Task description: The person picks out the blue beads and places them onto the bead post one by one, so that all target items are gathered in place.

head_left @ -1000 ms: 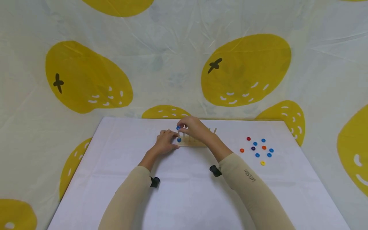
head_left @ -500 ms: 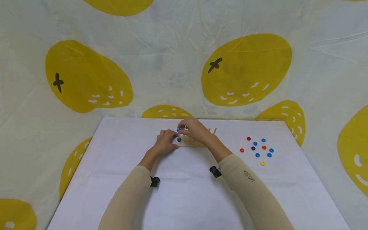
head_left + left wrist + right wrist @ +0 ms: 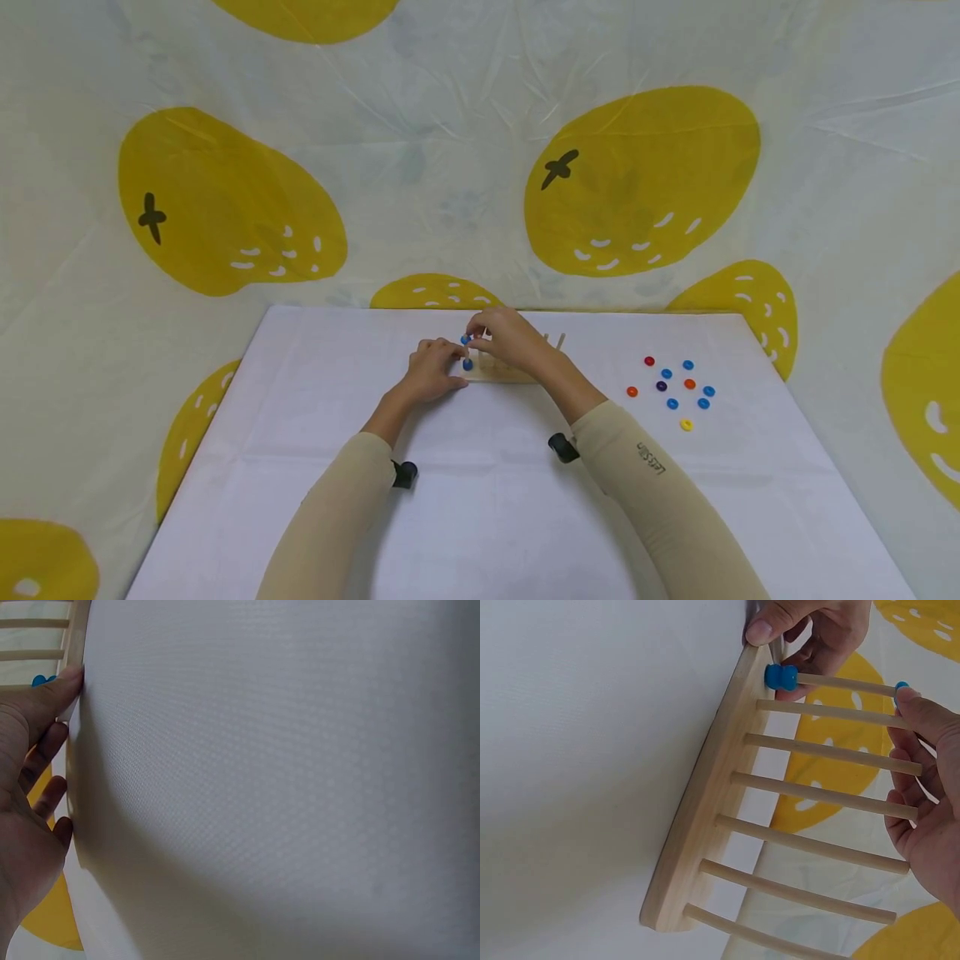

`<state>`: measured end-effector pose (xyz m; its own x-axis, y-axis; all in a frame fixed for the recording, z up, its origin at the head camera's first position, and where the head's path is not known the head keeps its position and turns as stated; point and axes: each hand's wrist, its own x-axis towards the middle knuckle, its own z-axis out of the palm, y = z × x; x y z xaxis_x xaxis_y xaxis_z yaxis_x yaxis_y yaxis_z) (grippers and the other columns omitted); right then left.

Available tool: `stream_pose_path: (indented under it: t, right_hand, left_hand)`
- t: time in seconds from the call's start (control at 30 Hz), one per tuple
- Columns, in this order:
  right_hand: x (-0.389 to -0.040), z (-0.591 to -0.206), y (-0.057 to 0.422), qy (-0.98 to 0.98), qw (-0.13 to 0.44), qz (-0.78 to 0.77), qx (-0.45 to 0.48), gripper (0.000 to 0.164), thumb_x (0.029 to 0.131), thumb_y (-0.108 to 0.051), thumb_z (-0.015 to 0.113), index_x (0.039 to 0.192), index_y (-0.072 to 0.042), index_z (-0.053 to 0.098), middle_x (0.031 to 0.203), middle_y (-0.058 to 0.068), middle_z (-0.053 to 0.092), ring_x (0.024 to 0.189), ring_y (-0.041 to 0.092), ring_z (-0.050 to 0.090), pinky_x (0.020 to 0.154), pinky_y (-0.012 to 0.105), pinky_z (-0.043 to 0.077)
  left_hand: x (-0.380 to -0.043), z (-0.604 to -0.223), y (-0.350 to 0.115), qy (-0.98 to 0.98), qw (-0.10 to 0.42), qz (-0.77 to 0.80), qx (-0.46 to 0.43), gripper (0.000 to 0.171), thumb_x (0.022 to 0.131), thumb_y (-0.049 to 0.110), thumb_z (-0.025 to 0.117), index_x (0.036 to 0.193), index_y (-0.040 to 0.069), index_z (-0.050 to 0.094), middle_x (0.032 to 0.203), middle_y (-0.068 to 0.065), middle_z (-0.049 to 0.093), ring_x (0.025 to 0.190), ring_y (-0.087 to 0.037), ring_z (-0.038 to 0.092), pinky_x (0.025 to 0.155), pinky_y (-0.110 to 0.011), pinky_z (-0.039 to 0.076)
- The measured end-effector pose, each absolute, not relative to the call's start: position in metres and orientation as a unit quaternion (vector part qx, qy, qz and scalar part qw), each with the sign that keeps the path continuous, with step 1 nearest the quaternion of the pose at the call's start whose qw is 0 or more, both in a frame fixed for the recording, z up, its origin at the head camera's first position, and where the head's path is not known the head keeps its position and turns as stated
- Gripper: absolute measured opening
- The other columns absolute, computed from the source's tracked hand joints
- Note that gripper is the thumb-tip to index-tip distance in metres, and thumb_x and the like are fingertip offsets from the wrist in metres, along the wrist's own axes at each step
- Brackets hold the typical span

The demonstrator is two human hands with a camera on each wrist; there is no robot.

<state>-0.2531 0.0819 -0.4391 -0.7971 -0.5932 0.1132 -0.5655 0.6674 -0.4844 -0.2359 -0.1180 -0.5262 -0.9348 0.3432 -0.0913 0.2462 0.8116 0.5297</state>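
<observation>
A wooden peg rack [image 3: 501, 373] with a row of upright pegs stands near the back of the table. My left hand [image 3: 431, 371] grips the left end of its base, thumb on the near side, as the right wrist view shows. Stacked blue rings [image 3: 781, 676] sit at the foot of the leftmost peg [image 3: 847, 683]. Between thumb and fingers, my right hand [image 3: 510, 337] pinches another blue ring [image 3: 901, 688] at that peg's tip. The thumb partly covers this ring. In the right wrist view the other pegs carry no rings.
Loose rings lie scattered on the right of the white table [image 3: 480, 517]: several blue ones [image 3: 672, 404], a red ring [image 3: 649, 361], orange ones [image 3: 690, 384], a dark purple ring [image 3: 662, 386] and a yellow ring [image 3: 687, 425]. A patterned cloth [image 3: 435, 183] hangs behind.
My right hand has come down slightly with the blue ring at the leftmost peg's tip. My left hand stays in place on the rack's end.
</observation>
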Motion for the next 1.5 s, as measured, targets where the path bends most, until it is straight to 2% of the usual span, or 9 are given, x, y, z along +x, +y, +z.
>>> stream_pose_path:
  t: [0.4,0.73,1.03,1.2,1.5]
  right_hand:
    - [-0.251,-0.438,0.084,0.912,0.023,-0.262,-0.316,0.015,0.094,-0.017,0.076,0.107,-0.007,0.077,0.098,0.006,0.076,0.094,0.021,0.069,0.087,0.035,0.057]
    - [-0.245,-0.428,0.094,0.91,0.013,-0.275,-0.31,0.026,0.094,-0.016,0.077,0.116,-0.004,0.075,0.109,0.01,0.075,0.105,0.028,0.066,0.094,0.041,0.054]
    - [-0.234,-0.424,0.117,0.907,-0.045,-0.276,-0.313,0.025,0.095,-0.02,0.076,0.117,-0.008,0.074,0.111,0.004,0.07,0.106,0.023,0.062,0.096,0.039,0.053]
    - [-0.226,-0.424,0.137,0.901,-0.08,-0.292,-0.311,0.024,0.092,-0.017,0.079,0.114,-0.009,0.074,0.108,0.005,0.072,0.101,0.024,0.063,0.093,0.039,0.055]
    - [-0.211,-0.429,0.18,0.904,-0.106,-0.307,-0.278,0.024,0.09,-0.013,0.081,0.112,-0.008,0.074,0.107,0.007,0.073,0.096,0.026,0.065,0.086,0.041,0.057]
  left_hand:
    - [-0.238,-0.529,-0.118,0.949,0.091,0.258,0.158,0.052,0.086,0.032,0.085,0.132,0.015,0.066,0.132,-0.006,0.062,0.138,-0.034,0.041,0.109,-0.057,0.036]
    - [-0.24,-0.527,-0.118,0.949,0.094,0.258,0.156,0.052,0.086,0.032,0.085,0.132,0.016,0.066,0.133,-0.006,0.061,0.138,-0.035,0.041,0.11,-0.058,0.035]
    - [-0.239,-0.525,-0.118,0.95,0.091,0.26,0.15,0.053,0.086,0.03,0.085,0.133,0.015,0.065,0.135,-0.007,0.061,0.138,-0.035,0.041,0.111,-0.058,0.035]
    - [-0.239,-0.526,-0.119,0.949,0.089,0.263,0.153,0.053,0.086,0.03,0.085,0.133,0.015,0.066,0.134,-0.007,0.062,0.138,-0.035,0.041,0.111,-0.057,0.035]
    - [-0.237,-0.527,-0.118,0.946,0.091,0.27,0.157,0.053,0.086,0.029,0.085,0.133,0.014,0.066,0.134,-0.008,0.063,0.139,-0.034,0.041,0.11,-0.057,0.035]
